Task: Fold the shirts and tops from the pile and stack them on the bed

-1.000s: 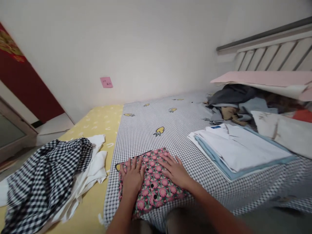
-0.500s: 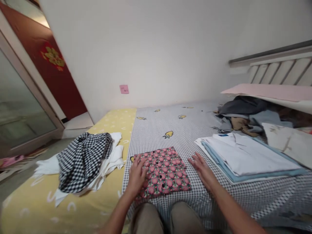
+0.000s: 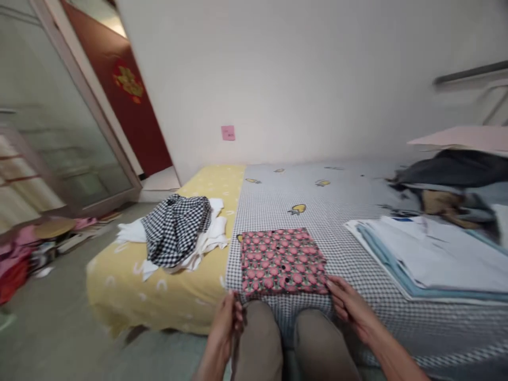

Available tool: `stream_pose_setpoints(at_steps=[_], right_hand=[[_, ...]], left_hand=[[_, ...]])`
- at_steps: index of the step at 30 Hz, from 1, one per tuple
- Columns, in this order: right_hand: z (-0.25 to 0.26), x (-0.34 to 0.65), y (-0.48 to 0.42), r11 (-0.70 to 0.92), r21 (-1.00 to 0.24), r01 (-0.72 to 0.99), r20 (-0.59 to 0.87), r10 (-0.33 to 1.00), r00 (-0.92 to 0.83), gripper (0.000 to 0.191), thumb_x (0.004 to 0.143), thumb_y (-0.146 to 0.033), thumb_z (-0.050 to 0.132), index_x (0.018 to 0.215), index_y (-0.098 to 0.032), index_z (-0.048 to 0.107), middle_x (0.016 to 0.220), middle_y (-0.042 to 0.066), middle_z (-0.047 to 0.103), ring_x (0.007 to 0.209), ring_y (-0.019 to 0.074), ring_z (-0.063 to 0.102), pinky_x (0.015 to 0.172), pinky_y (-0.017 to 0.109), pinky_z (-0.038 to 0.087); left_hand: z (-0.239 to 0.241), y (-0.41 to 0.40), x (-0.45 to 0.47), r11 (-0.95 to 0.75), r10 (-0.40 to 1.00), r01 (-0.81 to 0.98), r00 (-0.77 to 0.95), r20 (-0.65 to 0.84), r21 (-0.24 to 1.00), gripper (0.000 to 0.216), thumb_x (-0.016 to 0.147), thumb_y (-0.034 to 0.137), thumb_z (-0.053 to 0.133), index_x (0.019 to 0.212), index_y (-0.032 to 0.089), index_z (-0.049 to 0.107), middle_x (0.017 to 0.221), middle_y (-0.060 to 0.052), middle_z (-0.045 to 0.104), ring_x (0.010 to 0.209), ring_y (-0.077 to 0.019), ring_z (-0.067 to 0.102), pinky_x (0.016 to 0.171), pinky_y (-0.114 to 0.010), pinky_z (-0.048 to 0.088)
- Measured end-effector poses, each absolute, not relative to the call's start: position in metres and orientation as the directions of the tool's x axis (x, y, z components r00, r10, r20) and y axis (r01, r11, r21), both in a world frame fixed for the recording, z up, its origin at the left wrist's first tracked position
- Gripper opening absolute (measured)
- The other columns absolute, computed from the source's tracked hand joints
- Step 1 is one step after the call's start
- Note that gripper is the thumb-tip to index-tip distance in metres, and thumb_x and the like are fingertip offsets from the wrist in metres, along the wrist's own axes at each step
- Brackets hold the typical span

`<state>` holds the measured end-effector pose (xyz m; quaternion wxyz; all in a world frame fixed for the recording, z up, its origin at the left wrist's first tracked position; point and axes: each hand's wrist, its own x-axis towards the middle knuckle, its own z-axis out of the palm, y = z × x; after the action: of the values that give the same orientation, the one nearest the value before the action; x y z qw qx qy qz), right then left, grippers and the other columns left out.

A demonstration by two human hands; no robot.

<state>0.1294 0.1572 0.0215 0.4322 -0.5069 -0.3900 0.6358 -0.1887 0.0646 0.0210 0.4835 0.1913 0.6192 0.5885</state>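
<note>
A folded pink floral shirt [image 3: 283,259] with dark buttons lies flat on the checked part of the bedcover. Its near right corner is between the thumb and forefinger of my right hand [image 3: 351,304], which is closed on it. My left hand [image 3: 227,323] hovers just off the near left corner, fingers loosely bent and apart, with no cloth visible in them. To the right is a neat stack of folded white and light blue shirts [image 3: 444,254]. On the yellow part of the bed, a black-and-white checked garment [image 3: 177,227] lies crumpled over white clothes [image 3: 214,233].
My knees [image 3: 260,338] are against the bed's front edge. Dark and brown clothes [image 3: 456,174] are heaped at the far right, beside a pink board [image 3: 468,137]. A white wall [image 3: 297,79] stands behind the bed. Pink and red items [image 3: 16,259] lie on the floor at left.
My left hand has come off the shirt toward me, to its near left corner. My right hand has moved in to the near right corner. The view has turned left.
</note>
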Motion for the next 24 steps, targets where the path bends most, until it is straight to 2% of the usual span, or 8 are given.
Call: stream_pose_setpoints(at_steps=[2, 5, 10, 13, 17, 21, 24], right_hand=[[0.019, 0.13, 0.161, -0.33, -0.928, -0.174, -0.308, 0.941, -0.14, 0.057, 0.062, -0.061, 0.081, 0.097, -0.023, 0.056, 0.042, -0.016, 0.03, 0.033, 0.0036, 0.025, 0.037, 0.017, 0.016], [0.014, 0.128, 0.166, -0.306, -0.942, -0.137, -0.292, 0.95, -0.111, 0.059, 0.057, -0.063, 0.083, 0.087, -0.022, 0.055, 0.042, -0.014, 0.035, 0.035, 0.0039, 0.03, 0.038, 0.017, 0.02], [0.009, 0.12, 0.165, -0.263, -0.964, -0.036, -0.259, 0.962, -0.082, 0.074, 0.06, -0.068, 0.076, 0.113, -0.02, 0.054, 0.038, -0.014, 0.039, 0.033, 0.008, 0.033, 0.036, 0.02, 0.024], [0.006, 0.115, 0.163, -0.235, -0.972, 0.009, -0.235, 0.971, -0.042, 0.073, 0.062, -0.068, 0.072, 0.115, -0.021, 0.052, 0.036, -0.014, 0.04, 0.029, 0.009, 0.03, 0.035, 0.02, 0.019], [0.008, 0.111, 0.163, -0.208, -0.975, 0.077, -0.213, 0.975, -0.056, 0.06, 0.061, -0.063, 0.071, 0.101, -0.021, 0.056, 0.039, -0.011, 0.046, 0.027, 0.0088, 0.032, 0.033, 0.021, 0.017], [0.011, 0.108, 0.166, -0.203, -0.978, 0.051, -0.205, 0.978, -0.036, 0.045, 0.06, -0.062, 0.071, 0.077, -0.024, 0.051, 0.036, -0.012, 0.037, 0.029, 0.0087, 0.033, 0.035, 0.022, 0.022], [0.012, 0.107, 0.164, -0.208, -0.978, 0.001, -0.208, 0.977, -0.039, 0.046, 0.06, -0.062, 0.072, 0.073, -0.025, 0.048, 0.037, -0.013, 0.035, 0.031, 0.009, 0.036, 0.037, 0.022, 0.026]], left_hand=[[0.019, 0.069, -0.181, 0.22, 0.793, -0.319, -0.492, -0.36, 0.922, 0.072, 0.056, 0.084, 0.063, 0.088, 0.021, 0.057, 0.053, 0.007, 0.051, 0.038, -0.0076, 0.041, 0.038, -0.019, 0.023], [0.015, 0.07, -0.18, 0.188, 0.782, -0.272, -0.541, -0.311, 0.944, 0.064, 0.062, 0.079, 0.064, 0.089, 0.021, 0.056, 0.053, 0.008, 0.049, 0.038, -0.0078, 0.041, 0.038, -0.02, 0.025], [0.018, 0.072, -0.185, 0.146, 0.79, -0.126, -0.582, -0.192, 0.981, 0.058, 0.065, 0.073, 0.067, 0.091, 0.023, 0.057, 0.051, 0.01, 0.045, 0.043, -0.0101, 0.042, 0.044, -0.021, 0.03], [0.021, 0.081, -0.183, 0.14, 0.809, -0.026, -0.574, -0.129, 0.99, 0.052, 0.064, 0.068, 0.071, 0.087, 0.023, 0.059, 0.051, 0.008, 0.046, 0.051, -0.0138, 0.049, 0.05, -0.024, 0.035], [0.022, 0.093, -0.178, 0.137, 0.833, 0.075, -0.549, -0.074, 0.988, 0.05, 0.06, 0.068, 0.072, 0.077, 0.023, 0.059, 0.057, 0.004, 0.053, 0.061, -0.0181, 0.053, 0.059, -0.028, 0.04], [0.022, 0.099, -0.179, 0.154, 0.84, 0.125, -0.539, -0.063, 0.98, 0.056, 0.056, 0.075, 0.07, 0.074, 0.023, 0.057, 0.063, 0.0, 0.058, 0.066, -0.0198, 0.054, 0.065, -0.03, 0.042], [0.023, 0.099, -0.182, 0.18, 0.854, 0.125, -0.511, -0.093, 0.976, 0.059, 0.054, 0.075, 0.072, 0.076, 0.023, 0.056, 0.062, 0.002, 0.058, 0.065, -0.0188, 0.055, 0.064, -0.029, 0.042]])
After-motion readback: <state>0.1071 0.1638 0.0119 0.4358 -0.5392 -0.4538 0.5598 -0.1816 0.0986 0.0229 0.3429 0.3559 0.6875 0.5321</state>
